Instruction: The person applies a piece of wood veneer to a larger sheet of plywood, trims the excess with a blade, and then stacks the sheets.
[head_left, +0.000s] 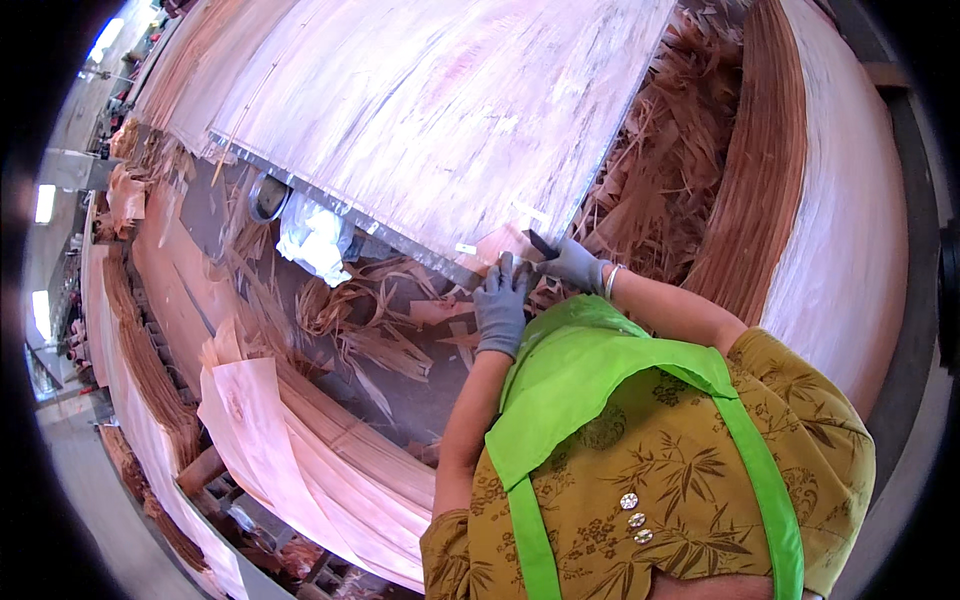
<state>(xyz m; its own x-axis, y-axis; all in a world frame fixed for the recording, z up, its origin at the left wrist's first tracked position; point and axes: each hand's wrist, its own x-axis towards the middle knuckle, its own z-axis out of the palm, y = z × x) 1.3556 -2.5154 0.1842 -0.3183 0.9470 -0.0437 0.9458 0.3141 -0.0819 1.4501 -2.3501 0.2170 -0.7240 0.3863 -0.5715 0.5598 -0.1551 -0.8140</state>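
Observation:
Near the close corner of a large pale wood veneer sheet (430, 110), both my hands work in grey gloves. My left hand (500, 308) rests at the sheet's near edge, its fingers stretched forward over a small pinkish veneer piece (497, 244). Closed around a dark, flat, blade-like tool (541, 244) is my right hand (577, 267), just to the right of that piece. The tool's tip points up and left, over the sheet. Small white strips (466, 248) lie on the veneer close by.
Torn veneer scraps (665, 150) heap up right of the table. A thick veneer stack (755, 160) curves beyond them. More scraps (350, 310) litter the floor at left, below a white plastic bag (315, 238) by the table's metal edge (370, 228). Loose sheets (300, 450) lie lower left.

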